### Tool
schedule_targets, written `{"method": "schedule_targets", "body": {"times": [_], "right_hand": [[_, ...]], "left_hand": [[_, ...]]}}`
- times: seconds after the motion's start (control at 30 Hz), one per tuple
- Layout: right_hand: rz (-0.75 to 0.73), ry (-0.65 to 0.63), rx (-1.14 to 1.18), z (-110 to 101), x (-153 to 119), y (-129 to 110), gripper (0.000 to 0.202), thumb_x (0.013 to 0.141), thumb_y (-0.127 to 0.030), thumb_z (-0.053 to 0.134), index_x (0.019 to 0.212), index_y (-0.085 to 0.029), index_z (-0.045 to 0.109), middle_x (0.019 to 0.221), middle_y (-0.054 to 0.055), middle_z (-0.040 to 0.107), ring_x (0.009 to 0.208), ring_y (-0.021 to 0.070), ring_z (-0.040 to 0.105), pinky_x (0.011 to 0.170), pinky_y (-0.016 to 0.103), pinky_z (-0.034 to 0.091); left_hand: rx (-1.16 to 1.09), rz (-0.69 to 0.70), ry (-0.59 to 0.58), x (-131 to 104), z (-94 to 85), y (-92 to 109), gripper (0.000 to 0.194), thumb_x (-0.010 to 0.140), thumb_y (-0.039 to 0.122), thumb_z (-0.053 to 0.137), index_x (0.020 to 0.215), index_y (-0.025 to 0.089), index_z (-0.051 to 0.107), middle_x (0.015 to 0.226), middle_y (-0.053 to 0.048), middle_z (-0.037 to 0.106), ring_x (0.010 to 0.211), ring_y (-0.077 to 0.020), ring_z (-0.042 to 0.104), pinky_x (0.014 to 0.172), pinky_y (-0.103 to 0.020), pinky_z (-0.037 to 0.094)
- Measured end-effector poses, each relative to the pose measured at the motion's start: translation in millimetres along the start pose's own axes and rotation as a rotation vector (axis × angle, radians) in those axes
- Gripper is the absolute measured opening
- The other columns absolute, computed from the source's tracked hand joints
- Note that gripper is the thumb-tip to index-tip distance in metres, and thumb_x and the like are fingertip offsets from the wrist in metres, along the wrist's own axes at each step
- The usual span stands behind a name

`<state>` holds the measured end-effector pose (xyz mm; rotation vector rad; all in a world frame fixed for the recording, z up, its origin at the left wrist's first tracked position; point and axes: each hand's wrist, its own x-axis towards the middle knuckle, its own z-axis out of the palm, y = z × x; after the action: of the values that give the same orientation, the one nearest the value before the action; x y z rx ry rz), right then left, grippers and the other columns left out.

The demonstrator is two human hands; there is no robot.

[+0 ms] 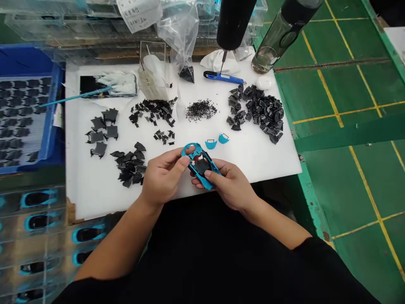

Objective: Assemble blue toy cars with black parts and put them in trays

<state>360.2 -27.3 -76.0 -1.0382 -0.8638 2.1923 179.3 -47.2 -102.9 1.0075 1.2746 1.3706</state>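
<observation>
Between both hands, above the front edge of the white board, is a blue toy car body shell with black parts fitted in it. My left hand is closed on its rounded far end, thumb on top. My right hand grips the near end, its thumb pressing by a flat black panel in the middle of the shell. Just beyond lie two small blue pieces with black frames. A pile of curved black parts is left of my left hand.
On the white board are tiny black screws, black clips, a black parts heap and a blue pen-like tool. A hanging black screwdriver and a bottle stand behind. A blue crate is left.
</observation>
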Motion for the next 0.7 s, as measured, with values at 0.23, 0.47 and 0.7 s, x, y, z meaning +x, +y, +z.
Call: {"method": "schedule_targets", "body": {"times": [0.23,0.47,0.7], "right_hand": [[0.026,-0.036,0.022,0.8,-6.0,-3.1,0.023,0.088,-0.032,0.068,0.108,-0.02,0.07,0.095,0.004,0.074,0.083,0.0183,0.073,0.084,0.034,0.059],[0.054,-0.019,0.047,-0.3,-7.1,-3.6,0.018,0.088,-0.029,0.069,0.103,-0.018,0.072,0.097,0.005,0.074,0.082,0.0169,0.073,0.08,0.031,0.06],[0.038,-0.027,0.005,1.7,-8.7,-4.4,0.02,0.089,-0.03,0.067,0.105,-0.019,0.071,0.099,0.004,0.074,0.086,0.0182,0.073,0.079,0.031,0.06]], "left_hand": [[-0.055,-0.026,0.005,-2.1,1.5,4.3,0.024,0.087,0.032,0.073,0.108,0.022,0.078,0.103,-0.007,0.078,0.092,-0.0214,0.073,0.086,-0.033,0.058],[0.013,0.01,0.022,-3.1,3.9,6.6,0.024,0.085,0.032,0.076,0.107,0.022,0.078,0.103,-0.007,0.078,0.091,-0.0231,0.075,0.084,-0.034,0.06],[0.026,-0.019,0.055,-3.2,3.9,5.7,0.028,0.083,0.038,0.077,0.105,0.021,0.079,0.099,-0.008,0.079,0.089,-0.0239,0.075,0.082,-0.035,0.061]]}}
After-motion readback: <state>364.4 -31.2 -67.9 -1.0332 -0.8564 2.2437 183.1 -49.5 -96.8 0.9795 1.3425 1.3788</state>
